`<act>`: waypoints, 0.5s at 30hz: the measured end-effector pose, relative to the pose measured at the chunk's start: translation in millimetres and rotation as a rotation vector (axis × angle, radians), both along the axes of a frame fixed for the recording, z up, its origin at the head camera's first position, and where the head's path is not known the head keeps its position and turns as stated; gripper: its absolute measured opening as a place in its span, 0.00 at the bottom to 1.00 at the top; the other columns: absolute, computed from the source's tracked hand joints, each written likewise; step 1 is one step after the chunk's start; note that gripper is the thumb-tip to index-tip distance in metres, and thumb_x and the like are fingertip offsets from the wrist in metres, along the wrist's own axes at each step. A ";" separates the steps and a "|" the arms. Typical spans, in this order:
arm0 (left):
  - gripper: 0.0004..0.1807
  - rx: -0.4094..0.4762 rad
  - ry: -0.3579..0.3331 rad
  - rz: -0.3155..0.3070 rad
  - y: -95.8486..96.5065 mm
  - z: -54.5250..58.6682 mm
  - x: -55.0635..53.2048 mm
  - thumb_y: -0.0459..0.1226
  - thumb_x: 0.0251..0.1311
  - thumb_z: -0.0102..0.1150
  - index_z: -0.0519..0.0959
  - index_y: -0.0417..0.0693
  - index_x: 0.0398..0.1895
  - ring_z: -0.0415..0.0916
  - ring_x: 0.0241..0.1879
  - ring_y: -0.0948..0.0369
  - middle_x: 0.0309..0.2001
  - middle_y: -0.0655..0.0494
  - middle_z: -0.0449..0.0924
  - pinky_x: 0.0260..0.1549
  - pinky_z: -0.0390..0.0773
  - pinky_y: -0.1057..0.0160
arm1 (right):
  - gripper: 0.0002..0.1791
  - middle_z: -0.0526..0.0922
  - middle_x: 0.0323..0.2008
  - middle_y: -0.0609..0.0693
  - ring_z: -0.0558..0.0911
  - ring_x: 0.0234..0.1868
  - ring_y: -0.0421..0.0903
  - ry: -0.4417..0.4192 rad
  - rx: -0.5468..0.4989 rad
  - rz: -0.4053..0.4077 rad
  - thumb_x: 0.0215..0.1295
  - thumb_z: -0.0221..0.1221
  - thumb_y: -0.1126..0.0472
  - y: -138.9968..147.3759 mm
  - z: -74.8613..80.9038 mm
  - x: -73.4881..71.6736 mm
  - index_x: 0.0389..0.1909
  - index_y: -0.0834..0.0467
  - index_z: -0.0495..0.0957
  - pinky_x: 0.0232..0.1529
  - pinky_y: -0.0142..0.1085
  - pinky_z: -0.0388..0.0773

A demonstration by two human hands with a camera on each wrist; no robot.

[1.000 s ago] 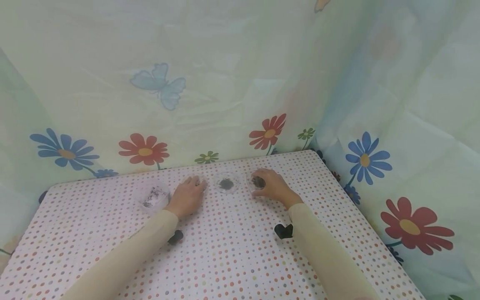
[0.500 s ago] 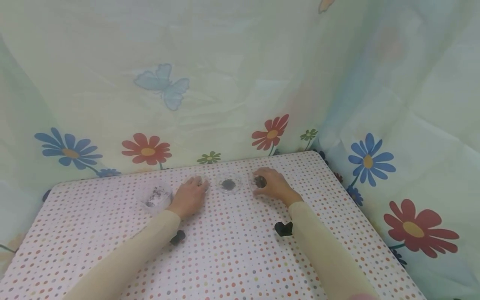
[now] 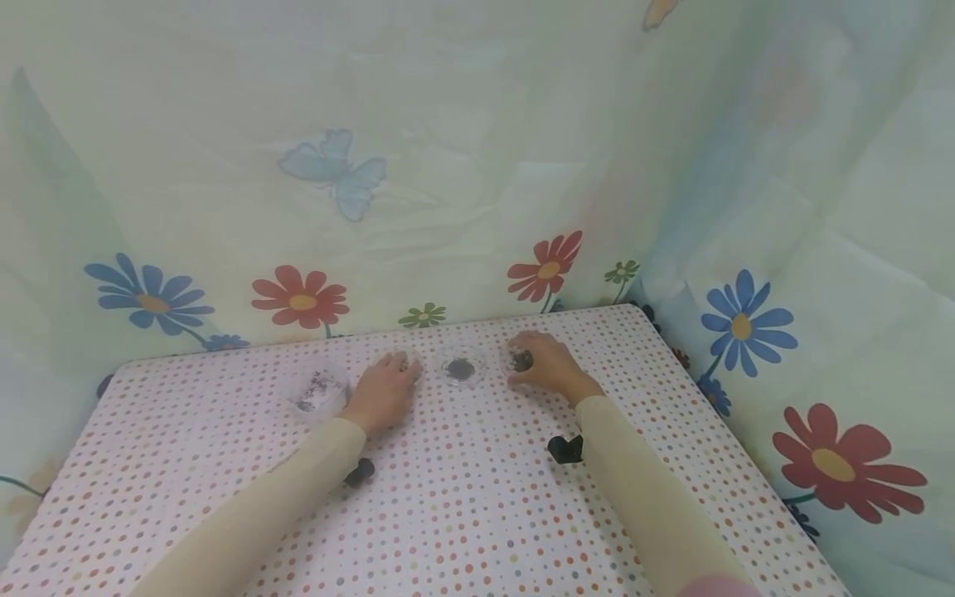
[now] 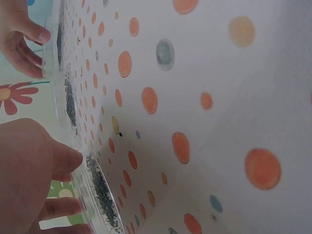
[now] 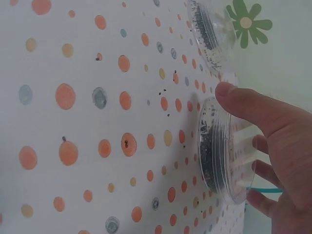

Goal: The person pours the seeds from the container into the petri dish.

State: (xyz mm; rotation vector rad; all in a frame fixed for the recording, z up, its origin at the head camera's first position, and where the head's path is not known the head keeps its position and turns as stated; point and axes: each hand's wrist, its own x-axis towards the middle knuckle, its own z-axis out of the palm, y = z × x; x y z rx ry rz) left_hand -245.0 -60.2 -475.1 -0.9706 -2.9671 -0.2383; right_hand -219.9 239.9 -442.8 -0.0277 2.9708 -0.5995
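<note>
Three clear round lidded dishes, like petri dishes, stand in a row near the table's back edge, with dark granules inside. My left hand [image 3: 382,395] holds the left dish [image 4: 100,197] by its rim, thumb on one side and fingers on the other. Around the right dish [image 5: 214,151], my right hand [image 3: 552,369] has its thumb at the near rim and fingers behind the lid. Between the hands sits the middle dish [image 3: 460,367], touched by neither. Both held dishes rest on the table or very near it; I cannot tell which.
A clear container [image 3: 317,391] with scattered dark bits stands left of my left hand. The dotted table [image 3: 462,514] meets a flowered curtain [image 3: 448,207] at the back and right. Some stray dark specks lie on the cloth. Dark straps hang under both forearms.
The head view has shifted slightly, so everything appears a little further right. Both hands keep their places at the outer dishes.
</note>
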 end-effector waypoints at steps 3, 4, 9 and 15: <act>0.24 -0.009 -0.016 0.012 0.8 -1.7 -0.8 0.41 0.70 0.46 0.67 0.51 0.69 0.61 0.70 0.43 0.70 0.41 0.63 0.66 0.67 0.42 | 0.38 0.67 0.70 0.54 0.61 0.73 0.56 -0.001 0.015 0.012 0.53 0.71 0.52 1.0 0.7 -2.4 0.65 0.54 0.70 0.74 0.53 0.57; 0.24 -0.010 -0.016 0.014 1.0 -1.7 -1.0 0.41 0.70 0.46 0.67 0.51 0.69 0.61 0.70 0.43 0.70 0.41 0.63 0.66 0.67 0.42 | 0.38 0.67 0.70 0.55 0.61 0.73 0.56 0.001 0.019 0.017 0.53 0.71 0.52 1.3 1.3 -3.1 0.65 0.55 0.70 0.74 0.53 0.57; 0.24 -0.001 -0.008 0.012 1.2 -1.4 -1.3 0.40 0.70 0.46 0.67 0.51 0.69 0.61 0.69 0.42 0.70 0.41 0.63 0.66 0.67 0.42 | 0.37 0.69 0.68 0.55 0.63 0.72 0.56 0.014 0.016 0.026 0.53 0.71 0.52 2.5 0.9 -7.2 0.64 0.56 0.71 0.73 0.54 0.59; 0.24 -0.003 -0.014 0.008 0.9 -2.4 -1.3 0.41 0.71 0.46 0.67 0.50 0.69 0.61 0.70 0.42 0.70 0.41 0.62 0.67 0.66 0.42 | 0.37 0.69 0.68 0.56 0.63 0.71 0.58 0.012 0.006 0.032 0.52 0.71 0.51 3.4 -2.4 -12.0 0.64 0.56 0.71 0.73 0.56 0.58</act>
